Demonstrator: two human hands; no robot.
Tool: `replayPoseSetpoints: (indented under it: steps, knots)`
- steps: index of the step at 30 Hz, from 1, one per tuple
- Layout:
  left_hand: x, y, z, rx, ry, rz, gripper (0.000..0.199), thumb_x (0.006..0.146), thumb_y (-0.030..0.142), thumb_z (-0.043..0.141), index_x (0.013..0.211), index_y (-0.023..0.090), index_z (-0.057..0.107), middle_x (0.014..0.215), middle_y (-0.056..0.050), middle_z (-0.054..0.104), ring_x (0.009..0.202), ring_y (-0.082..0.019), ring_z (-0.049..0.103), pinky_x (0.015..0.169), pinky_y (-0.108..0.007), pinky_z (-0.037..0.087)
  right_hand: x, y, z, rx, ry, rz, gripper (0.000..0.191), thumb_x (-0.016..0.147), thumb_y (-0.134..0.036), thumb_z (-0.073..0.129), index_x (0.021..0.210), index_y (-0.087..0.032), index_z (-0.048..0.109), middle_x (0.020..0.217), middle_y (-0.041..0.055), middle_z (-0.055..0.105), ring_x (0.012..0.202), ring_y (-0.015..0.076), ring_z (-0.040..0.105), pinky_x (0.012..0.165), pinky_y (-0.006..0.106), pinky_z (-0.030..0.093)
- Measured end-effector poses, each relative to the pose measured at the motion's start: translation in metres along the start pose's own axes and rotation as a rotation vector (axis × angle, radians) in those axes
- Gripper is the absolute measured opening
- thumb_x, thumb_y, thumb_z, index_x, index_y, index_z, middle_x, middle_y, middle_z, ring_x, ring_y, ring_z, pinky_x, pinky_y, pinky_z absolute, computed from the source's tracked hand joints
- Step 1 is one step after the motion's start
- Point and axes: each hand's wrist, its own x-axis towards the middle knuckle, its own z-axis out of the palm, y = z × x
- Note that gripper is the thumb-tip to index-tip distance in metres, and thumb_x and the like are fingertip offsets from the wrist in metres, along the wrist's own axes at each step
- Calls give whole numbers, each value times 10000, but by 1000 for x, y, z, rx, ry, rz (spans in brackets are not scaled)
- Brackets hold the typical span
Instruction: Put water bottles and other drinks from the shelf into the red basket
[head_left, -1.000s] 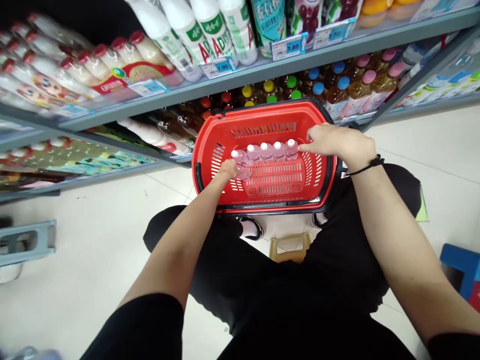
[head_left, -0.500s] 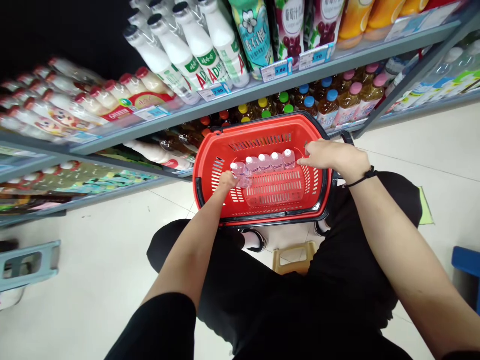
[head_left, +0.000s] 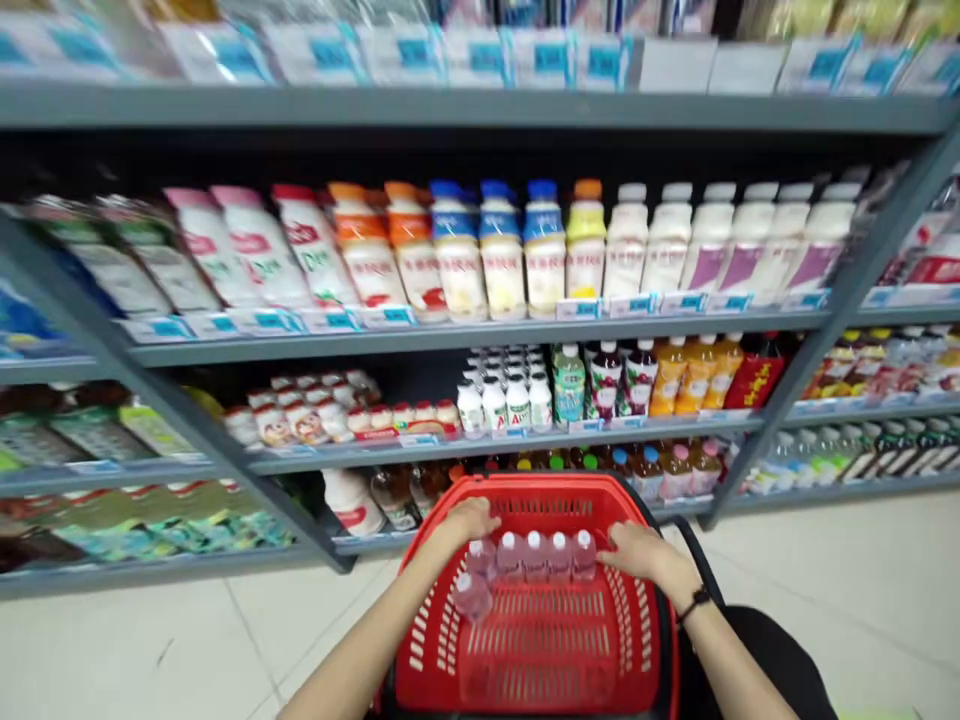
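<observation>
A red plastic basket (head_left: 547, 690) with black trim stands in front of the lower shelf. Along its far side several small pink bottles with white caps (head_left: 535, 556) stand in a row, and one more pink bottle (head_left: 472, 596) leans in front of the row's left end. My left hand (head_left: 471, 520) is over the basket's left part, just above the leftmost bottles, fingers apart and holding nothing. At the right end of the row is my right hand (head_left: 634, 550), its fingers spread beside the last bottle.
Shelves (head_left: 480, 340) of bottled drinks and milk rise behind the basket, with price tags along their edges. A grey shelf post (head_left: 806, 375) stands on the right. Pale floor tiles (head_left: 180, 640) lie at the left.
The view has tilted up toward the shelves. My left hand has let go of the front-left bottle and moved to the far side of the basket. My right hand stays by the row's right end.
</observation>
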Motion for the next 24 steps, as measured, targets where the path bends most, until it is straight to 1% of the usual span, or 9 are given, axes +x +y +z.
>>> replayPoseSetpoints:
  steps: [3,6,9,11,13,16,18,21,24]
  knots:
    - [-30,1,-24,-141,0,158,277,975,323,520,1015,139,723,1003,-95,796,926,-211,765,782,-257,547,2,-5,4,14,150,-3,321,1019,-329,505,1128,-140,741,1148,171,758,1116,298,723,891,343,514]
    - [-64,-6,-18,-345,-15,344,377,989,263,355,1135,162,689,998,-60,803,828,-168,775,697,-216,539,10,-9,-2,176,392,-45,264,970,-234,490,960,-163,744,939,121,783,929,272,749,771,317,499]
    - [-87,-12,-1,-154,-51,344,311,896,252,496,1024,140,757,1011,-149,798,948,-281,779,799,-319,573,16,-12,-47,323,639,-164,246,900,-202,499,741,-179,685,728,74,741,722,238,709,682,302,462]
    - [-96,-11,4,61,-36,286,318,839,230,562,1036,120,786,1121,-218,770,1108,-359,735,922,-412,565,13,-17,-104,321,761,-216,268,918,-244,473,746,-180,667,737,69,731,702,220,680,688,303,463]
    - [-101,-7,5,133,-39,283,385,856,230,545,1129,89,776,1205,-256,734,1189,-391,695,999,-475,541,5,-32,-175,335,906,-257,269,934,-297,463,812,-173,669,794,77,734,718,211,664,689,303,475]
    - [-107,-1,2,130,-64,302,445,893,265,534,1229,55,738,1242,-260,719,1219,-404,675,1044,-515,526,-10,-71,-285,359,1098,-363,263,949,-336,470,834,-182,649,799,58,717,726,184,656,709,293,502]
    - [-109,0,2,121,-75,277,479,885,285,569,1281,55,710,1277,-254,707,1239,-400,665,1063,-515,523,-19,-107,-351,513,1265,-549,186,911,-297,539,832,-175,655,722,39,677,631,165,626,630,281,506]
    - [-108,-5,4,112,-122,223,531,850,284,627,1343,93,682,1341,-236,680,1282,-376,642,1079,-483,524,-24,-158,-439,704,1350,-712,153,922,-253,543,842,-168,642,744,37,660,591,146,616,580,271,535]
    - [-103,-13,8,102,-136,192,527,833,256,636,1339,120,693,1365,-228,666,1313,-361,622,1090,-480,518,-16,-196,-514,662,1407,-684,162,928,-171,527,817,-139,641,728,49,637,611,153,625,637,308,579]
